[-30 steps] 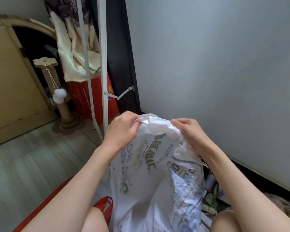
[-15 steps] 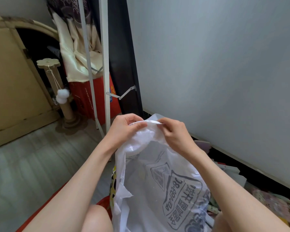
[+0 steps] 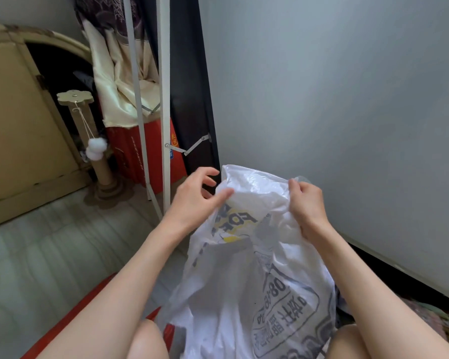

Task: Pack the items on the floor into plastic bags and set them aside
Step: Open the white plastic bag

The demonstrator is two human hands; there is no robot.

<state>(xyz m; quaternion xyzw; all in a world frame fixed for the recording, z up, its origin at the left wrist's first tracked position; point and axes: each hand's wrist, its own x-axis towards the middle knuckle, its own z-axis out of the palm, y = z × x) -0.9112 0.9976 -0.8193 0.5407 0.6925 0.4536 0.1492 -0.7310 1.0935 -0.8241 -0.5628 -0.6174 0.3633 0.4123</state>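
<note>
A white plastic bag (image 3: 246, 275) with grey and yellow print hangs in front of me between my knees. My right hand (image 3: 307, 203) is closed on the bag's crumpled top edge at the right. My left hand (image 3: 197, 195) is at the top edge on the left, fingers spread and loose, its fingertips touching the plastic. The bag's contents are hidden. Some colourful items (image 3: 441, 320) lie on the floor at the lower right, by the wall.
A grey wall (image 3: 347, 99) stands close on the right. White metal poles (image 3: 163, 99) and a red box (image 3: 140, 151) are just behind my left hand. A cardboard scratching post (image 3: 88, 141) with pompoms stands further left. A red object (image 3: 70, 317) lies by my left leg.
My hands have moved apart along the bag's top. The left hand's fingers have loosened from a pinch to a spread touch, and the bag has turned, showing different print.
</note>
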